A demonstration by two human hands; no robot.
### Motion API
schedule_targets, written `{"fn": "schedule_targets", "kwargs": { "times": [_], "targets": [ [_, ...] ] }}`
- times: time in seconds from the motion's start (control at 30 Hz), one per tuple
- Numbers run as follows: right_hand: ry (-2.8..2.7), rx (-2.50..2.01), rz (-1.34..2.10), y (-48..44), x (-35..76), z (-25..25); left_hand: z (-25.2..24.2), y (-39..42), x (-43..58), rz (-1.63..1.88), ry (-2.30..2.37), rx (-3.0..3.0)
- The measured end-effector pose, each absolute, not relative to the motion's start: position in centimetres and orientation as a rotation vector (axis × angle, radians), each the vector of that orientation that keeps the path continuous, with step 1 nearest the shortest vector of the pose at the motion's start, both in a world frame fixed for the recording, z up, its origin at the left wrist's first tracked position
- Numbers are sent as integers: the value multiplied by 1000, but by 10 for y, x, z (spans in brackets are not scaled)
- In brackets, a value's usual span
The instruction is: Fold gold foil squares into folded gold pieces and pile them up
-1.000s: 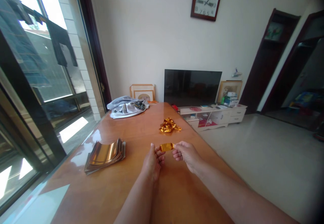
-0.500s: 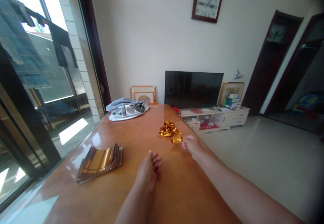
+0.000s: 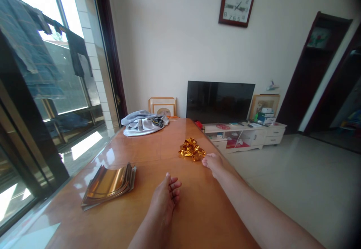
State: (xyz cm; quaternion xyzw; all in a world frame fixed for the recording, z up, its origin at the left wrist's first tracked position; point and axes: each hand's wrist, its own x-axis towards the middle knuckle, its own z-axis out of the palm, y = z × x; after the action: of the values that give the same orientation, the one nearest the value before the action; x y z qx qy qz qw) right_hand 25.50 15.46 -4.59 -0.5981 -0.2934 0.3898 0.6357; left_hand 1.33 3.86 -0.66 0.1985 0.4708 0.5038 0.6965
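A small pile of folded, shiny gold foil pieces (image 3: 191, 149) lies near the right edge of the wooden table (image 3: 158, 149). Just beside it, on its right, is my right hand (image 3: 213, 163), fingers loosely bent with no foil visible in them. Whether its fingertips still touch the pile's edge is hard to see. My left hand (image 3: 167, 192) rests over the table nearer to me, thumb up and fingers slightly curled apart, holding nothing. To its left sits a curved stack of gold foil sheets (image 3: 108, 183).
Grey cloth (image 3: 143, 124) is heaped at the table's far left, before some leaning picture frames (image 3: 163, 104). Beyond the right edge stand a white TV cabinet (image 3: 256, 138) and a television (image 3: 220, 100). A pale sheet (image 3: 39, 237) lies at the near left corner.
The foil piece that was in my right hand now lies with the pile, and the fingers have come off it. My left hand stays nearly in place. The view has shifted slightly.
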Motion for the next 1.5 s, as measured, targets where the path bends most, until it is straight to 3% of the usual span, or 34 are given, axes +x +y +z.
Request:
{"fn": "schedule_targets", "kwargs": {
  "times": [0.5, 1.1, 1.5],
  "targets": [
    [-509, -1237, 1012, 168, 247, -45, -7, 38, 13, 1127, 1066, 442],
    [-632, -1099, 1312, 43, 236, -28, -11, 43, -6, 1307, 1135, 785],
    [-1375, -1349, 863, 43, 242, -51, -2, 38, -13, 1646, 1301, 979]
  ]
}}
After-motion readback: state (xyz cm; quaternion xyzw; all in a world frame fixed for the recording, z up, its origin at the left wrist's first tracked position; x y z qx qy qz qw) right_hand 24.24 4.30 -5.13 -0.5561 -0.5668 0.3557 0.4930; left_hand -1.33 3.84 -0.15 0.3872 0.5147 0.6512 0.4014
